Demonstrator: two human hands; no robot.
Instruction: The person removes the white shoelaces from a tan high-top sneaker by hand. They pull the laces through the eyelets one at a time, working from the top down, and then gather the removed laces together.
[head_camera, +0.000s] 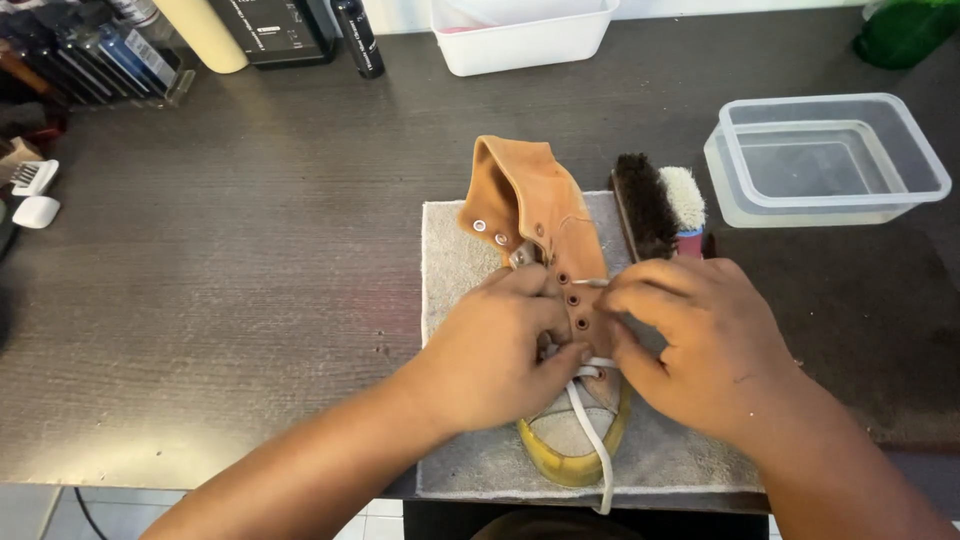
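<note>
Both hands meet over a tan high-top shoe (545, 250) lying on a grey towel (455, 250) at the near table edge. My left hand (495, 355) pinches the white lace (590, 430) at the eyelets; the right hand (700, 340) has its fingers closed on the lace tip. Suede upper looks soft and light, the yellow rubber toe stiffer, so the sole seems the best hold. Beside it lie two brushes (660, 205) and a clear empty tub (830, 160); farther back stand a white bin (520, 40), a black bottle (357, 38) with pale label and a cream cylinder (205, 35).

Left hand (500, 350) and right hand (700, 340) close together (fingers curled), forearms converging
</note>
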